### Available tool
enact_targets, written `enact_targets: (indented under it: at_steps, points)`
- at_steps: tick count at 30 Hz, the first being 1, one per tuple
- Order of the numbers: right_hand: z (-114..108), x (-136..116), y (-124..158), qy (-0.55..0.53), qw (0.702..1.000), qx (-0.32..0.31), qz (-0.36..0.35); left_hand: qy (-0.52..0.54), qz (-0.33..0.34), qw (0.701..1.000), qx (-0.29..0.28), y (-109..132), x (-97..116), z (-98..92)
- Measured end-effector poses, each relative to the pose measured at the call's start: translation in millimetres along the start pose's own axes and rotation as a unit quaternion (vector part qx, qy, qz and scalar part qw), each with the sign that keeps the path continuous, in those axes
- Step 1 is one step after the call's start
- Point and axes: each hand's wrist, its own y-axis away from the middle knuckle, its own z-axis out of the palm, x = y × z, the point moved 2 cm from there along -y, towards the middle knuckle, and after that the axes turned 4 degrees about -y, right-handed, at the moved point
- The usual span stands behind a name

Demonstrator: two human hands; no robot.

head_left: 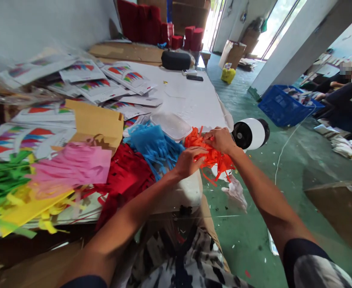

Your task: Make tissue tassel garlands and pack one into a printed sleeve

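A bunch of orange fringed tissue paper (216, 158) lies at the table's right edge, its strips hanging over the side. My left hand (190, 161) grips its near left part, fingers and thumb around some strips. From the far right, my right hand (222, 140) has its bent fingers closed on the same bunch; its fingertips are partly hidden among the strips. Left of the hands lie blue fringed paper (152, 142) and dark red fringed paper (128, 170). A clear plastic tray (173, 125) sits just behind the blue paper.
Pink (77, 164), yellow (35, 208) and green fringed paper (2, 176) cover the table's left side. Behind them are printed packets (95, 86) and a brown card piece (96, 122). A white fan (251, 134) stands off the right edge. A person sits beside a blue crate (281, 104).
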Motion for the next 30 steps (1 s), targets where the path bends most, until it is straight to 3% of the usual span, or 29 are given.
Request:
enact_targets:
  at_steps: [6, 9, 16, 20, 23, 26, 30]
  points:
    - [0.0, 14.2, 13.5, -0.079, 0.993, 0.07, -0.055, 0.042, -0.178, 0.967, 0.179, -6.5, -4.3, -34.2]
    - [-1.8, 14.9, 20.0, -0.134, 0.98, 0.112, -0.094, 0.008, -0.2, 0.96, 0.198, -12.4, -12.1, -38.5]
    - [-3.9, 8.5, 29.3, -0.25, 0.945, 0.184, -0.106, 0.029, -0.18, 0.969, 0.168, -12.9, -12.5, -20.5]
    - [-5.8, 1.9, 31.7, -0.29, 0.934, 0.187, -0.091, -0.037, -0.191, 0.969, 0.155, -13.1, -13.3, -15.4]
    - [-11.9, 1.7, 29.5, -0.322, 0.919, 0.222, -0.053, -0.097, -0.194, 0.966, 0.141, -15.5, -14.7, -17.4]
    - [-19.6, 13.2, 23.1, -0.398, 0.871, 0.288, -0.002, -0.195, -0.193, 0.956, 0.1, -17.3, -13.4, -22.5]
    - [-29.0, 39.5, 17.0, -0.543, 0.761, 0.348, 0.075, -0.36, -0.141, 0.922, -0.032, -19.9, -9.2, -26.3]
